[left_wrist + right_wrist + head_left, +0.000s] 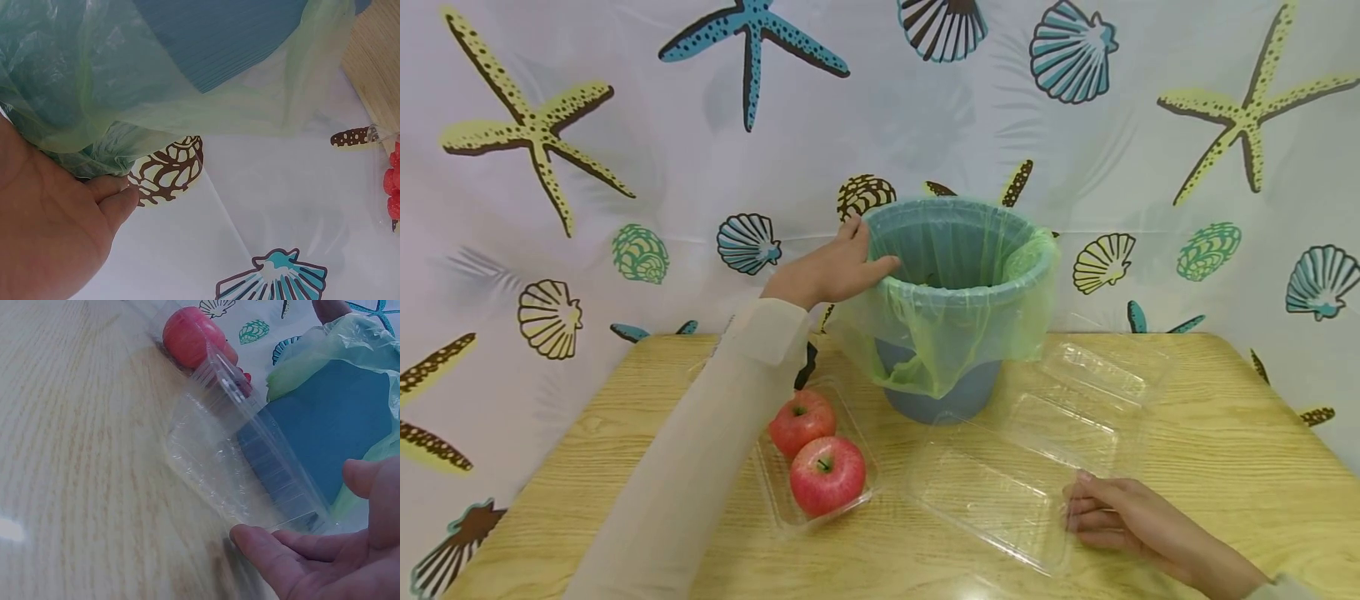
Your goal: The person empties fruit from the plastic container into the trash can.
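Observation:
My left hand (842,267) grips the left rim of a blue trash bin (940,400), thumb over the edge and fingers outside. A thin green plastic bag (955,333) lines the bin and hangs over its rim. In the left wrist view, the hand (56,219) lies against the bunched bag (112,150). My right hand (1138,529) is at the right end of a clear plastic container (992,492). In the right wrist view, its fingers (262,550) touch the container's lower end, while the thumb (362,478) stands apart. The bin's bottom is mostly hidden.
Two red apples (827,477) sit in a clear tray (805,525) beside my left sleeve. More clear plastic containers (1097,371) stand right of the bin. Small red pieces (394,181) in clear plastic show in the left wrist view. A patterned curtain (880,108) hangs behind the wooden table (1225,417).

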A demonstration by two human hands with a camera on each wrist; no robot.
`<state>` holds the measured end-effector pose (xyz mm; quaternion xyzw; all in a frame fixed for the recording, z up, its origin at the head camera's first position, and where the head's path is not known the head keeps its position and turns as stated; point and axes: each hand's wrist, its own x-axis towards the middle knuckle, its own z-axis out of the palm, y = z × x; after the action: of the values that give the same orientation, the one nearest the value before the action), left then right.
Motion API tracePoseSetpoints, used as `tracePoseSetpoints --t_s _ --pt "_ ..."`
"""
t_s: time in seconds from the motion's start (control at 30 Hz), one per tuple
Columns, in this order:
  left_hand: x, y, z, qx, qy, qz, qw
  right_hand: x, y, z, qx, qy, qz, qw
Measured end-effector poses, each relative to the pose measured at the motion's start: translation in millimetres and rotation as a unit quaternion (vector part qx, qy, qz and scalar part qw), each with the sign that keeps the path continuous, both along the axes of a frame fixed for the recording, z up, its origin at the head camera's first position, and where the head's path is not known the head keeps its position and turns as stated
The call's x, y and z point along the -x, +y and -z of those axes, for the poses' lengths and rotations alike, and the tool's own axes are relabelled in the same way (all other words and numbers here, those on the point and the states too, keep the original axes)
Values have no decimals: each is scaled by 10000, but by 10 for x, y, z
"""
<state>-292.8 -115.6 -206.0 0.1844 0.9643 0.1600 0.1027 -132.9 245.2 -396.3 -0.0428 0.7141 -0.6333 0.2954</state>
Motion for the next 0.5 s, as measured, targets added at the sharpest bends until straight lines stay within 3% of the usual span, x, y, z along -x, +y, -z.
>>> tracePoseSetpoints --t_s 0.23,0.5 --pt "7 -16 10 -47 -42 4 10000 31 89 -125 -128 171 -422 9989" --pt "-2 -18 10 -109 -61 24 9999 81 178 -280 -290 259 -639 9972"
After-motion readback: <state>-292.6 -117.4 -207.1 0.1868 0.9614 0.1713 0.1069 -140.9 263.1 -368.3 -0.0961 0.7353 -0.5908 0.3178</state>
